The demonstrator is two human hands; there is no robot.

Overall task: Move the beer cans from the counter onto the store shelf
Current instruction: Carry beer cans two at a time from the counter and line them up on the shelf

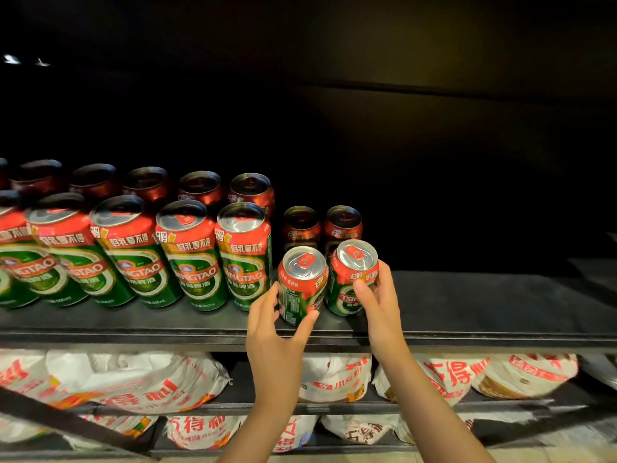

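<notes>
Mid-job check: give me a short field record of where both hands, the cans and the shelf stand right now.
left hand: grips the left short can, label turned sideways
right hand: grips the right short can, label facing out
short cans behind: two, upright in shadow
tall cans: front row at left, with a second row behind
shelf: dark, bare to the right of the hands
lower shelves: white bags with red print
counter: not in view

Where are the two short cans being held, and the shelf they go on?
left short can (302, 262): head view, silver lid.
right short can (356, 253): head view, silver lid.
shelf (484, 302): head view, bare dark board.
</notes>
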